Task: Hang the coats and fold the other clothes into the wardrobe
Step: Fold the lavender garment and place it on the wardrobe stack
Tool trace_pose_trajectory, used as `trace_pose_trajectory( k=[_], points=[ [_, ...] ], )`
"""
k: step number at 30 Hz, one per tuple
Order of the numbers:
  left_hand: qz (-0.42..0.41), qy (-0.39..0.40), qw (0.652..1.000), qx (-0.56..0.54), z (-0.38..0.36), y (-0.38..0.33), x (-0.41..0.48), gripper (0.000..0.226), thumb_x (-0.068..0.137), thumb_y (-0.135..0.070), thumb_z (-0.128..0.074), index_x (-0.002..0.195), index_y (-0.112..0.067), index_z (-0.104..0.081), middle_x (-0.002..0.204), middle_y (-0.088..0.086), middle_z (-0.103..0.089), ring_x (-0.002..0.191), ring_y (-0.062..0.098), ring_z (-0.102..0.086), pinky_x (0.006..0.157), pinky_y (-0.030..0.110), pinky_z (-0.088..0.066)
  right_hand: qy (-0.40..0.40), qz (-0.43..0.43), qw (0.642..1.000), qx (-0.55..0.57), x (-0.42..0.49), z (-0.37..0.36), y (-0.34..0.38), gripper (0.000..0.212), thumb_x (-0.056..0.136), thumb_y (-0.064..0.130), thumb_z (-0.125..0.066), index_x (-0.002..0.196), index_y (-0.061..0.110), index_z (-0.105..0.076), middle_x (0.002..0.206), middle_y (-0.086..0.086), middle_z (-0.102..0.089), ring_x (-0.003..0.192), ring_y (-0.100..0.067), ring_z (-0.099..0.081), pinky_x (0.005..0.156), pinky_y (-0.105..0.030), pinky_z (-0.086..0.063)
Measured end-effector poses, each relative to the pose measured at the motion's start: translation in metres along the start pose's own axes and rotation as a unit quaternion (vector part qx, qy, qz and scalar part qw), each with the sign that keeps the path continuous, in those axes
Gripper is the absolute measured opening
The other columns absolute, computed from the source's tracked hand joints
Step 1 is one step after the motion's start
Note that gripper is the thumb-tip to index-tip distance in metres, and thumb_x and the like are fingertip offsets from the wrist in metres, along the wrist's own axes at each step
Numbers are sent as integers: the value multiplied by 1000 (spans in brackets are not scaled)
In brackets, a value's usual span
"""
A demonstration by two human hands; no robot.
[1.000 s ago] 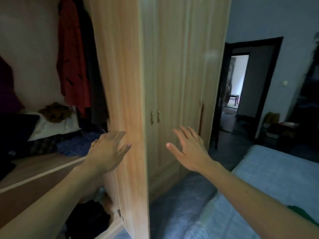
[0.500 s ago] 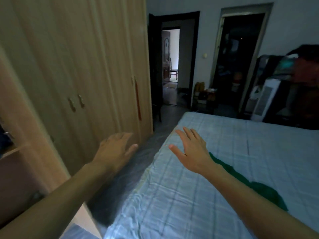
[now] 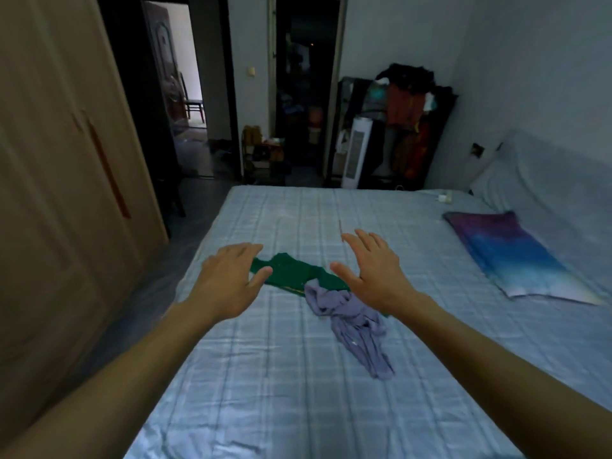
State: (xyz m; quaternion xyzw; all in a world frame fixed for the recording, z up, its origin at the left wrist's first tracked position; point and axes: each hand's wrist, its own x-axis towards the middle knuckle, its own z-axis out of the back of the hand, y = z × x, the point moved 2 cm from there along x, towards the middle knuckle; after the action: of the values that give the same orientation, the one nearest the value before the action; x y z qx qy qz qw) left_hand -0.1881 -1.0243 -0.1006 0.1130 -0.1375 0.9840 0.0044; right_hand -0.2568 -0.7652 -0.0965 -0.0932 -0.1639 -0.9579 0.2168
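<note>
Currently, overview: I see both hands held out above the bed (image 3: 251, 409), holding nothing.
Left hand (image 3: 228, 283): fingers spread and relaxed, empty, over the left end of the green garment (image 3: 291, 271).
Right hand (image 3: 371, 273): fingers spread wide, empty, over its right end.
Green garment: flat on the bed, between the hands.
Lilac garment (image 3: 354, 323): crumpled, upper end overlapping the green one.
Wardrobe (image 3: 66, 193): at my left, visible doors closed.
</note>
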Motion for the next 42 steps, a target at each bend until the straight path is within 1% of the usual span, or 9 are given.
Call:
trace_pose_trajectory(
  k=[7,14,19,21,25,30,36,39,42],
  points=[
    [-42,11,999,-9,-57,-63,40,55,98,-49,-46,145,-22,-41,145,0,-48,130,23,-44,105,40,-37,6,-49,998,26,3,-8,-84,66,98,54,-44,153,21,-28,161,-9,-21,148,-30,-17,118,-47,-20],
    [-3,54,998,-17,-143,-119,100,59,98,-50,-46,148,-21,-38,150,0,-43,136,21,-38,108,35,-31,70,-49,995,43,33,-47,-189,68,98,53,-44,154,22,-22,163,-7,-15,150,-28,-11,120,-46,-16],
    [-6,99,994,-37,-193,-143,116,54,98,-50,-46,143,-22,-43,141,1,-50,127,23,-45,100,35,-35,110,-67,991,42,62,-64,-247,68,99,49,-46,154,19,-22,163,-9,-14,149,-28,-12,120,-46,-16],
    [2,111,993,-49,-205,-141,122,56,96,-51,-44,143,-21,-44,140,2,-52,127,26,-46,99,37,-36,124,-66,989,40,71,-75,-258,70,98,49,-47,155,18,-20,163,-8,-13,149,-28,-13,119,-46,-17],
    [28,136,989,-55,-234,-119,146,56,98,-49,-46,147,-22,-38,149,0,-42,137,22,-35,106,37,-33,156,-68,985,37,83,-105,-272,73,97,48,-50,155,18,-18,163,-8,-12,149,-27,-12,119,-44,-18],
    [2,191,979,-78,-278,-102,181,57,99,-48,-43,148,-23,-33,151,-2,-39,137,20,-33,108,38,-35,159,-110,980,43,88,-136,-285,72,97,45,-51,155,17,-19,163,-8,-15,149,-27,-15,119,-43,-19],
    [15,210,971,-112,-333,-82,210,53,99,-47,-46,144,-21,-38,146,-1,-43,134,19,-36,102,32,-35,186,-141,972,41,105,-180,-302,71,97,46,-51,155,18,-19,163,-5,-15,149,-25,-13,120,-37,-15],
    [16,225,968,-114,-357,-71,218,48,99,-47,-44,141,-23,-41,141,-4,-47,129,18,-39,98,31,-38,195,-146,968,61,116,-203,-310,70,98,42,-52,154,17,-20,162,-4,-17,148,-24,-15,120,-39,-17],
    [26,249,962,-110,-376,-63,225,49,99,-47,-44,142,-25,-39,142,-5,-46,129,18,-39,100,33,-39,205,-150,964,78,129,-226,-318,70,97,39,-54,154,17,-21,162,-6,-18,148,-23,-16,120,-37,-16]
  ],
)
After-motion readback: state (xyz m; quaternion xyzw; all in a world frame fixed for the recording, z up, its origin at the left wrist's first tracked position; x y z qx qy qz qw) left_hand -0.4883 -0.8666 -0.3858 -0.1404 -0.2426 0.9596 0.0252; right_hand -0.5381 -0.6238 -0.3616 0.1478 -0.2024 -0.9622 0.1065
